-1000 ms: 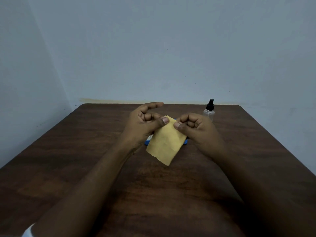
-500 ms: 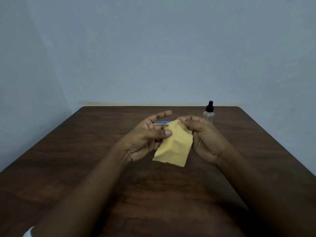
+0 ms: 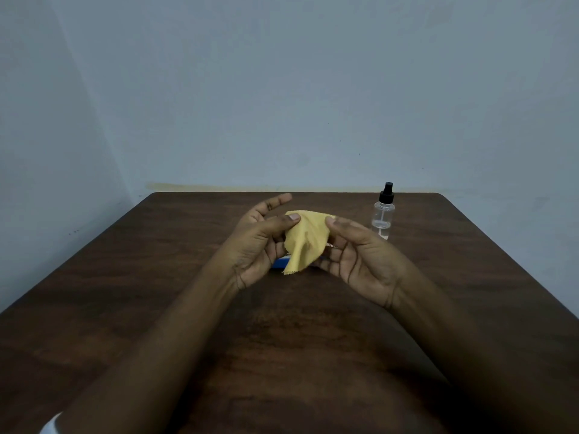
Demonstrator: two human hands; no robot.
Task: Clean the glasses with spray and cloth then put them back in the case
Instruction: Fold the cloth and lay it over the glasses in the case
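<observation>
A small yellow cloth [image 3: 305,241] hangs between my hands above the middle of the table. My left hand [image 3: 261,242] pinches its top left edge with the thumb, palm turned toward me. My right hand [image 3: 357,258] pinches the top right edge the same way. A blue object [image 3: 279,263], probably the glasses case, lies on the table behind the cloth and is mostly hidden. The glasses themselves are not clearly visible. A clear spray bottle [image 3: 383,213] with a black nozzle stands upright to the right of my right hand.
The dark wooden table [image 3: 156,308] fills the lower view, its far edge against a pale blue wall [image 3: 282,104]. A second wall closes in on the left.
Both hands have turned palm up and moved slightly apart, spreading the cloth's top edge. The cloth hangs looser than before.
</observation>
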